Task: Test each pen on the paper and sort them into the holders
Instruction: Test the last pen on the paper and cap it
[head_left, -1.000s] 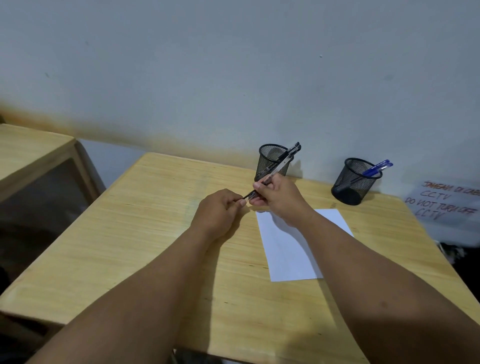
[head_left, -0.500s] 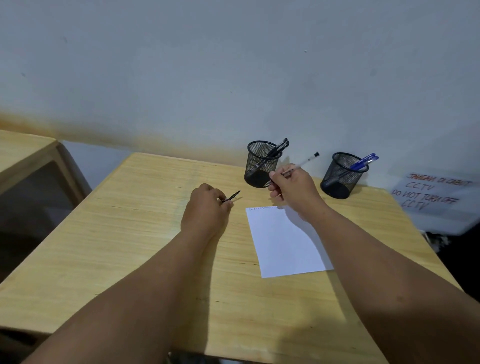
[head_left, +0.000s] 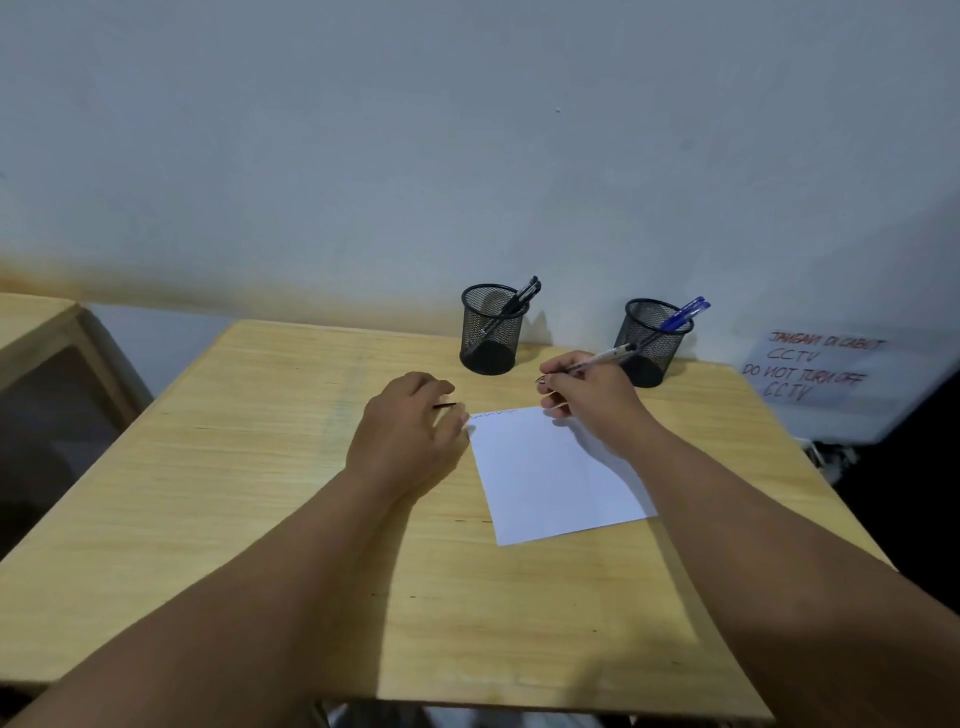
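Note:
My right hand (head_left: 587, 400) grips a clear pen (head_left: 602, 358) above the far edge of the white paper (head_left: 556, 478), its back end pointing toward the right holder. My left hand (head_left: 410, 431) rests at the paper's top left corner and pinches a black pen cap (head_left: 445, 406). Faint scribbles run along the paper's far edge. The left black mesh holder (head_left: 491, 332) contains black pens (head_left: 522, 296). The right mesh holder (head_left: 652, 343) contains blue pens (head_left: 685, 313).
The wooden table (head_left: 260, 467) stands against a pale wall. A handwritten CCTV sign (head_left: 815, 371) leans at the right beyond the table. Another wooden table (head_left: 31, 327) stands at the left, with a gap between the two.
The pen and cap were pulled apart. My right hand has moved right with the pen over the paper's far edge, and my left hand has come to the paper's corner with the cap.

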